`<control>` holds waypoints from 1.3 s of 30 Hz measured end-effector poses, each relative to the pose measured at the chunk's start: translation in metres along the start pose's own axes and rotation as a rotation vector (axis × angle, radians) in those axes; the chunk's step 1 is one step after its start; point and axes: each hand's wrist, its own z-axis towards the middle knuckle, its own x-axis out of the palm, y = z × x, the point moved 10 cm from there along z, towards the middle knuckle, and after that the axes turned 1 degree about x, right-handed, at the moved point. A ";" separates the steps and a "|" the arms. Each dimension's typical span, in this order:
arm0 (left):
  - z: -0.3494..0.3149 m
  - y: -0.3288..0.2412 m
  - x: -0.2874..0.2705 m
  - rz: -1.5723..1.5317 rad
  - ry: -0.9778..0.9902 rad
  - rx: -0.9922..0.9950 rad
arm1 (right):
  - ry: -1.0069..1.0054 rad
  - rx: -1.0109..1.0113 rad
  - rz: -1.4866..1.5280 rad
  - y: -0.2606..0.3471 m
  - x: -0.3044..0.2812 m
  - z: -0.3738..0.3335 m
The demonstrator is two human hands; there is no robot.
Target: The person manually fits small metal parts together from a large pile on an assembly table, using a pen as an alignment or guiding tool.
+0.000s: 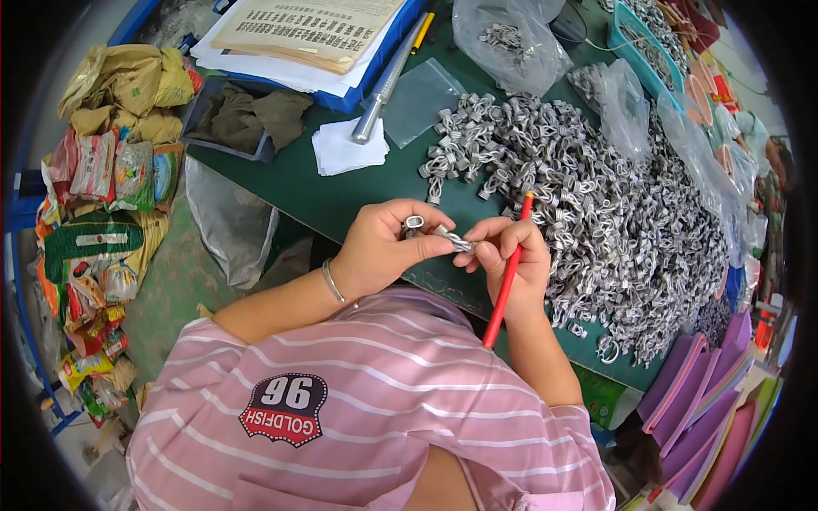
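Note:
In front of my chest, my left hand (388,243) is closed around a small silver metal piece (454,239) that looks like twisted links. A short oval metal ring (413,223) also sits between its curled fingers; whether the two are joined is hidden. My right hand (511,254) pinches the other end of the metal piece with thumb and forefinger. Lying across that same hand is a red pencil (506,285), its upper tip pointing toward a big pile of similar grey metal pieces (605,204) on the green table (294,183).
Beyond my left hand lie white paper slips (345,149), a metal rod (388,81) and a flat clear bag (423,102). A tray with dark cloth (196,128) stands at the table's left edge. Purple foam sheets (694,400) lean at the right; a plastic bag (511,43) sits behind the pile.

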 end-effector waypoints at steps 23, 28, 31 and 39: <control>-0.006 0.031 0.003 -0.572 0.065 -0.287 | 0.186 -0.606 -0.634 0.048 0.059 -0.003; 0.005 0.024 -0.020 -0.635 -0.041 -0.189 | 0.110 -0.559 -1.186 0.037 0.057 0.059; 0.008 0.010 -0.032 -0.509 -0.111 -0.088 | 0.193 -0.688 -1.365 0.021 0.068 0.067; 0.008 0.016 -0.034 -0.175 -0.104 -0.123 | 0.138 -0.535 -1.060 0.023 0.040 0.018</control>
